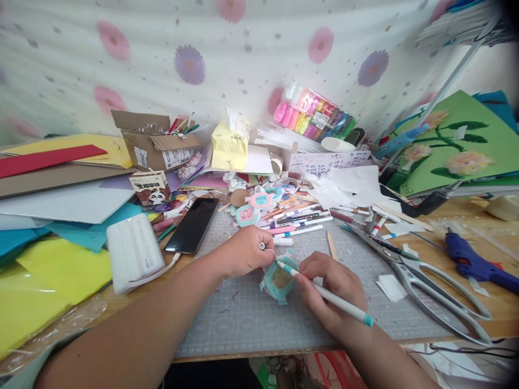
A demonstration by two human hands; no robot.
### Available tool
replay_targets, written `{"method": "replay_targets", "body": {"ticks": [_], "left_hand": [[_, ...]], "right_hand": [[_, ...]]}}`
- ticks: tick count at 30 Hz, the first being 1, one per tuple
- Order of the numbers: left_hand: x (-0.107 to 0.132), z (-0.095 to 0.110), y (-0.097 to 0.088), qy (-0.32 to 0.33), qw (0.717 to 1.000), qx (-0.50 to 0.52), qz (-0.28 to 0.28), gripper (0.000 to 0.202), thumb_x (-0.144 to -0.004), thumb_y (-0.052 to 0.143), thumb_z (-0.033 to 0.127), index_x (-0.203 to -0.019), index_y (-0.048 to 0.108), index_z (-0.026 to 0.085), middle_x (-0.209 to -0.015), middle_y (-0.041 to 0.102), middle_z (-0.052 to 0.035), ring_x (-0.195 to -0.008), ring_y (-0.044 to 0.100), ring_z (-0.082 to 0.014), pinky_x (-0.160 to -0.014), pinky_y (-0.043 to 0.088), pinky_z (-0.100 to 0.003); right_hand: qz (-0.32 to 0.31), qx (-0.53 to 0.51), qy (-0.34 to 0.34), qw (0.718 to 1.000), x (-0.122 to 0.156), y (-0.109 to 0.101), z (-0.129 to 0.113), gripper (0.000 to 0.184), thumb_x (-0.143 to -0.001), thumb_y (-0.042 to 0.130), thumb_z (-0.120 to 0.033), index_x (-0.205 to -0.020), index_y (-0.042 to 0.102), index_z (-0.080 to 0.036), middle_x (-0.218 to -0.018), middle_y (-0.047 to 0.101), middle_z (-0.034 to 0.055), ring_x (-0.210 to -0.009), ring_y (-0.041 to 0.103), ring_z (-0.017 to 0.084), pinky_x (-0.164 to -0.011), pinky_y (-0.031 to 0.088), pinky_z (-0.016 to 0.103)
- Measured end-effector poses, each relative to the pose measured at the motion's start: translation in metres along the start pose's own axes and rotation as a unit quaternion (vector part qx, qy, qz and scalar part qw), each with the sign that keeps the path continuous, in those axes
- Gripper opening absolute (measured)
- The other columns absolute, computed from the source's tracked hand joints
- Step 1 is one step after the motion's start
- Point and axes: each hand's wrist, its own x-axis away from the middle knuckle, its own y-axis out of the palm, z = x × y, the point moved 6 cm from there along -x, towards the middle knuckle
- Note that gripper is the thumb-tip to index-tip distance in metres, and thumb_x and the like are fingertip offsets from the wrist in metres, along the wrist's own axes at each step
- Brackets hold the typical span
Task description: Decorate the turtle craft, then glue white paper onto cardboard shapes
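Note:
Over the cutting mat (227, 324), my left hand (249, 251) is closed at the upper left edge of a small turtle-shaped craft piece (279, 283). The piece is teal around a tan middle, with small tabs at its rim. A small white cylinder end (261, 246), like a marker cap, pokes out between my left fingers. My right hand (332, 286) grips a white marker pen (340, 302) with a teal end, its tip at the piece's upper edge. Behind lie similar small pieces, one pink and teal (260, 200), another teal with a pink middle (246, 215).
Several markers (304, 220) lie beyond my hands. Large scissors (421, 286) and a blue glue gun (478, 262) are at right. A black phone (192, 226) and a white power bank (133, 254) with a cable lie left. A cardboard box (150, 143) stands behind.

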Motion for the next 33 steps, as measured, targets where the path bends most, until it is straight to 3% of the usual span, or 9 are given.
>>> {"method": "replay_targets", "body": {"ticks": [6, 16, 23, 27, 33], "left_hand": [[0.001, 0.001, -0.001, -0.004, 1.0, -0.013, -0.004, 0.011, -0.064, 0.052, 0.022, -0.063, 0.06, 0.015, -0.052, 0.055, 0.003, -0.05, 0.051, -0.0112, -0.045, 0.036, -0.019], [0.001, 0.001, 0.0, 0.002, 1.0, -0.015, -0.007, 0.01, -0.063, 0.051, 0.021, -0.062, 0.059, 0.015, -0.052, 0.054, 0.0028, -0.052, 0.05, -0.0114, -0.046, 0.034, -0.019], [0.001, 0.0, 0.0, 0.001, 1.0, -0.016, -0.008, 0.01, -0.063, 0.052, 0.02, -0.06, 0.06, 0.015, -0.054, 0.057, 0.0026, -0.052, 0.051, -0.0112, -0.047, 0.036, -0.019], [0.0, 0.0, -0.001, 0.002, 1.0, -0.012, 0.0, 0.012, -0.064, 0.051, 0.02, -0.061, 0.061, 0.015, -0.057, 0.061, 0.0013, -0.054, 0.053, -0.0116, -0.048, 0.038, -0.019], [-0.001, -0.002, -0.001, 0.006, 1.0, -0.001, 0.001, 0.011, -0.065, 0.05, 0.02, -0.061, 0.06, 0.015, -0.057, 0.06, 0.0013, -0.053, 0.053, -0.0114, -0.049, 0.039, -0.019]], "right_hand": [[-0.01, -0.003, -0.001, 1.0, 0.0, 0.001, -0.001, 0.013, -0.079, 0.053, -0.009, -0.078, 0.049, -0.021, -0.066, 0.056, 0.0002, -0.057, 0.052, 0.013, -0.053, 0.041, 0.025], [-0.061, -0.051, -0.076, 0.994, 0.001, 0.012, -0.011, 0.015, -0.076, 0.053, -0.007, -0.079, 0.048, -0.021, -0.065, 0.055, -0.0001, -0.058, 0.051, 0.013, -0.054, 0.04, 0.026], [-0.054, -0.057, -0.065, 0.995, 0.0, 0.007, -0.008, 0.014, -0.077, 0.054, -0.009, -0.078, 0.048, -0.021, -0.065, 0.056, 0.0, -0.057, 0.052, 0.013, -0.053, 0.04, 0.026], [0.013, -0.021, -0.002, 1.0, -0.001, -0.004, 0.001, 0.014, -0.078, 0.053, -0.007, -0.078, 0.049, -0.021, -0.066, 0.057, 0.0004, -0.058, 0.052, 0.012, -0.053, 0.041, 0.025], [-0.021, -0.036, -0.039, 0.998, -0.001, 0.001, -0.006, 0.014, -0.078, 0.053, -0.007, -0.077, 0.048, -0.021, -0.063, 0.055, -0.0006, -0.056, 0.05, 0.012, -0.052, 0.039, 0.025]]}}
